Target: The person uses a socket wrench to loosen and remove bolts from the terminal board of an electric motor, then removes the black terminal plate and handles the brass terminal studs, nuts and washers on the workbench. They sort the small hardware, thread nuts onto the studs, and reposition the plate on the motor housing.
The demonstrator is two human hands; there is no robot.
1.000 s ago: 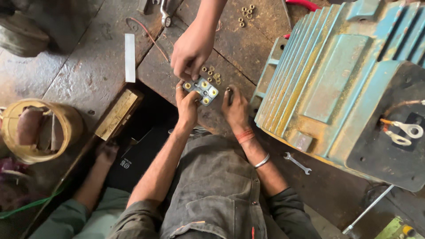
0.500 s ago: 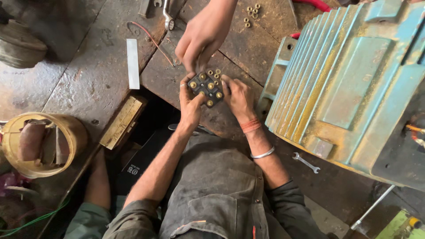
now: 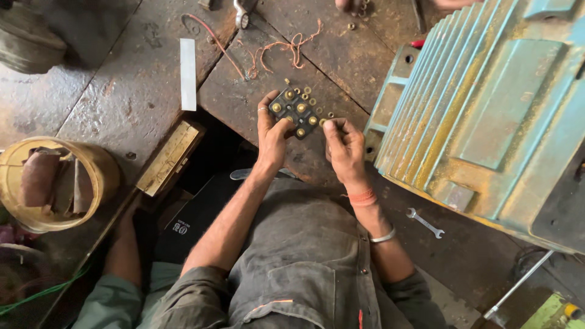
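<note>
At nine o'clock, a yellow tub (image 3: 91,161) of scraps, a brass-coloured block (image 3: 169,157) overhanging the plate edge above a dark gap. At eleven, a white strip (image 3: 187,74) flat on bare steel, open room around. Centre: left hand (image 3: 272,131) gripping the dark terminal block (image 3: 294,111) by its near edge, brass studs up. Right hand (image 3: 344,146) just beside, fingertips pinched, on what, cannot tell. At three, the teal finned motor (image 3: 481,116) crowding close; at five, a small spanner (image 3: 425,222).

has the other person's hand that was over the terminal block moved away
Yes. It has pulled back toward the top edge, off the terminal block, which lies by the teal motor housing.
</note>
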